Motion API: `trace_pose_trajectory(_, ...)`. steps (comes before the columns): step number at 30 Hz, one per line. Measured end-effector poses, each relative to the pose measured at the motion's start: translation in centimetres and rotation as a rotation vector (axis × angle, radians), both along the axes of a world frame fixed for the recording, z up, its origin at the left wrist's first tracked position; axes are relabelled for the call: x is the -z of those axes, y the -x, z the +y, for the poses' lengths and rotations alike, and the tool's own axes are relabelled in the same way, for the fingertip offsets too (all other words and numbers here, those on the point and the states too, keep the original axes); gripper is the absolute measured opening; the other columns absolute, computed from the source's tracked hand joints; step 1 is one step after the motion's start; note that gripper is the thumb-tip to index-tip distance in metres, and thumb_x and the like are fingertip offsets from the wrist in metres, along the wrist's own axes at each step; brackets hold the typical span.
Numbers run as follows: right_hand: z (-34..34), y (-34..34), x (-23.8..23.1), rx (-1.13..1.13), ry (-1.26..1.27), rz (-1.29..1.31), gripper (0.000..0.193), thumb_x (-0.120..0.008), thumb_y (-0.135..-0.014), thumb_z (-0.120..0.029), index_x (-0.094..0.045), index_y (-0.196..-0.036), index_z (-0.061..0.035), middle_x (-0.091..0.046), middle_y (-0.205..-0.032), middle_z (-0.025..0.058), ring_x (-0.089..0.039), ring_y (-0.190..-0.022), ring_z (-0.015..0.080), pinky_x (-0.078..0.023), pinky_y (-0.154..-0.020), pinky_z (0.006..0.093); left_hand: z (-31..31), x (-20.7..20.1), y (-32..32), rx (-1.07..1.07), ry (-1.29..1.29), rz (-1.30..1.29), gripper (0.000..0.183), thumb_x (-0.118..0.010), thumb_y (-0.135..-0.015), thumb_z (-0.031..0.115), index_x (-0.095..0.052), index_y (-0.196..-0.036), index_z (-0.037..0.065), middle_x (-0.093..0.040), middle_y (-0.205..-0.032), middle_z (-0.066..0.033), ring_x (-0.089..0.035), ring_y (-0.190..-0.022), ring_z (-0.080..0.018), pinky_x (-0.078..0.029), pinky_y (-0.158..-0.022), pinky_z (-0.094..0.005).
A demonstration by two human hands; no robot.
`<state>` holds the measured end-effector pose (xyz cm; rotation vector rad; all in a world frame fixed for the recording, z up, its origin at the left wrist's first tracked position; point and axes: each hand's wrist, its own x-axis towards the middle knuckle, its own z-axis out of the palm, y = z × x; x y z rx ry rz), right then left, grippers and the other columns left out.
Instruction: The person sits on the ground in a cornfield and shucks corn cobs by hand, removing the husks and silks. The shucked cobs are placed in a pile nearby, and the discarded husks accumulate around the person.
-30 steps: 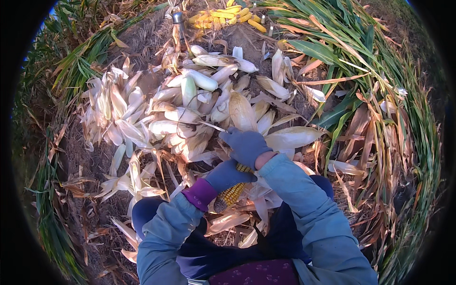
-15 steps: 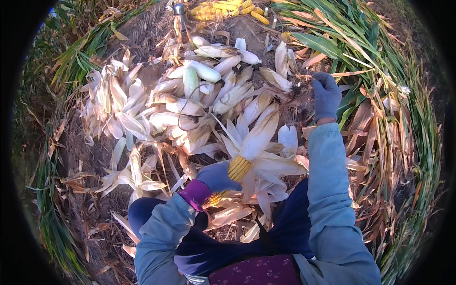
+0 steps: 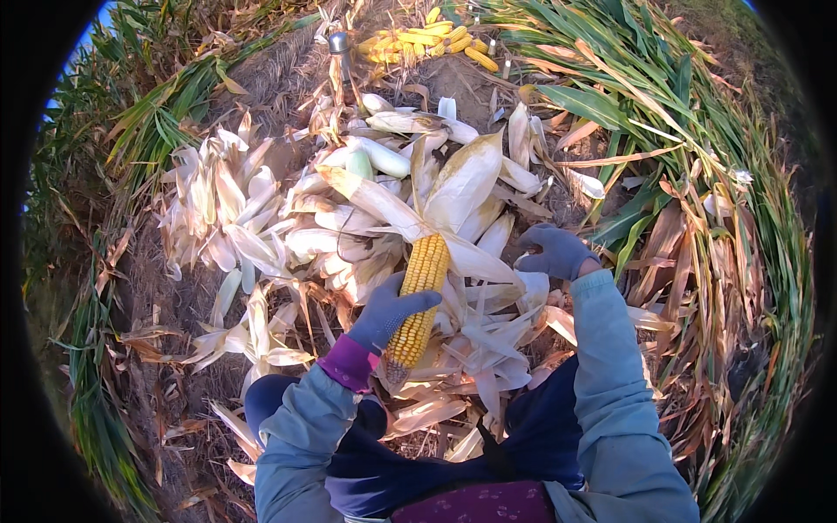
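An ear of corn (image 3: 425, 275) with its yellow kernels bared lies tilted in my gloved left hand (image 3: 385, 312), the thumb across the cob. Pale husk leaves (image 3: 464, 179) spread out from its far end, still attached. To the right of the ear, my gloved right hand (image 3: 556, 252) hovers near those leaves, thumb and fingers apart, with nothing visible in it. Beyond the ear lies a heap of unhusked corn ears (image 3: 384, 157), partly hidden by the spread husk.
Loose dry husks (image 3: 222, 192) are piled at the left, and more husks (image 3: 488, 349) lie before my knees. Husked yellow cobs (image 3: 427, 39) are gathered at the far side, near a metal flask (image 3: 340, 48). Cut green stalks (image 3: 724, 174) curve along the right.
My right hand has come back toward me and its fingers have opened. The ear has risen in my left hand, its kernels now bared along its length and the husk leaves splayed outward.
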<state>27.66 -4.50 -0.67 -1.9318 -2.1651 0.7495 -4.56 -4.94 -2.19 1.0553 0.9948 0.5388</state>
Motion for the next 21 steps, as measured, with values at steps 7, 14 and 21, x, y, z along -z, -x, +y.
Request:
trace_pose_trajectory(7,0.7,5.4,-0.3,0.046,-0.090,0.932,0.057,-0.076,-0.070,-0.030,-0.055,-0.117,-0.0027,-0.062,-0.109,0.0090,-0.059,-0.095,0.0150,-0.046,-0.085,0.0314,-1.3,-2.0,-1.2,0.187,-0.078,-0.010,0.063,-0.075,-0.072,0.026,-0.050,-0.121,-0.004,-0.061,-0.104,-0.0091,-0.058,-0.089,-0.0140,-0.047,-0.081,-0.0272)
trace_pose_trajectory(14,1.5,6.7,2.1,0.235,-0.031,1.415,0.022,-0.055,-0.090,-0.016,-0.062,-0.107,-0.0042,-0.063,-0.096,0.0016,-0.058,-0.086,0.0093,-0.046,-0.076,0.0231,-1.9,-1.0,-2.0,0.364,-0.187,-0.059,0.073,-0.077,-0.069,0.024,-0.043,-0.129,-0.002,-0.059,-0.110,-0.0101,-0.056,-0.099,-0.0165,-0.045,-0.088,-0.0306)
trace_pose_trajectory(21,-0.1,10.3,-0.2,0.398,-0.175,1.577,0.024,-0.052,-0.089,-0.014,-0.061,-0.107,-0.0011,-0.063,-0.088,0.0025,-0.056,-0.077,0.0098,-0.046,-0.071,0.0233,-2.0,1.1,-2.0,0.276,-0.482,0.359,0.076,-0.077,-0.063,0.035,-0.046,-0.124,0.002,-0.062,-0.105,-0.0163,-0.061,-0.095,-0.0261,-0.047,-0.083,-0.0359)
